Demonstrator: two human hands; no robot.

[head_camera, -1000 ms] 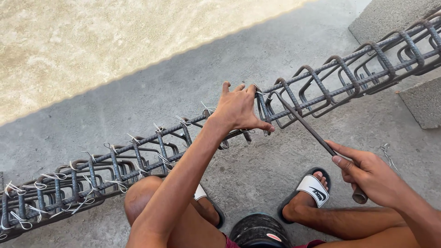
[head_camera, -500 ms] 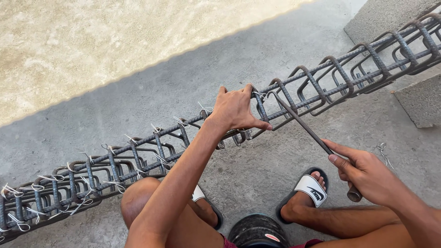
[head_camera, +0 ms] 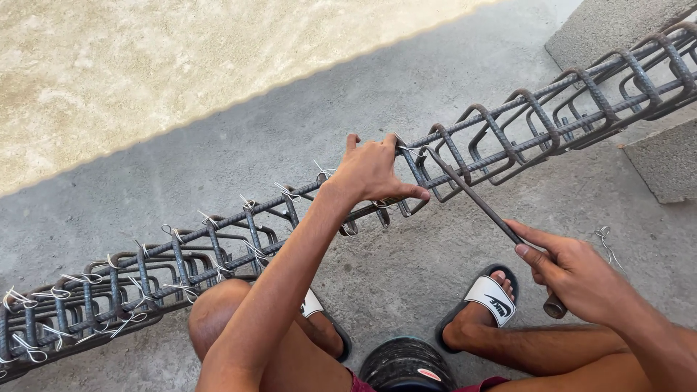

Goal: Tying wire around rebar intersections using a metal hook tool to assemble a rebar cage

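Observation:
A long rebar cage (head_camera: 218, 247) of dark steel bars and square stirrups runs from lower left to upper right across the concrete. My left hand (head_camera: 374, 170) grips the top bar and a stirrup near the cage's middle. My right hand (head_camera: 573, 272) holds a thin metal hook tool (head_camera: 475, 199) by its handle; the tool's hooked tip reaches a wire tie just right of my left fingers. White wire ties (head_camera: 250, 203) mark the joints to the left; the stirrups to the right show none.
I sit over the cage with both feet in black-and-white slides (head_camera: 490, 301). A dark round object (head_camera: 406, 366) lies between my legs. A loose bundle of tie wire (head_camera: 604, 239) lies on the floor at right. A concrete block (head_camera: 664, 156) supports the cage's right end.
My left hand has held its grip on the cage. My right hand and the hook tool have shifted slightly at the same joint.

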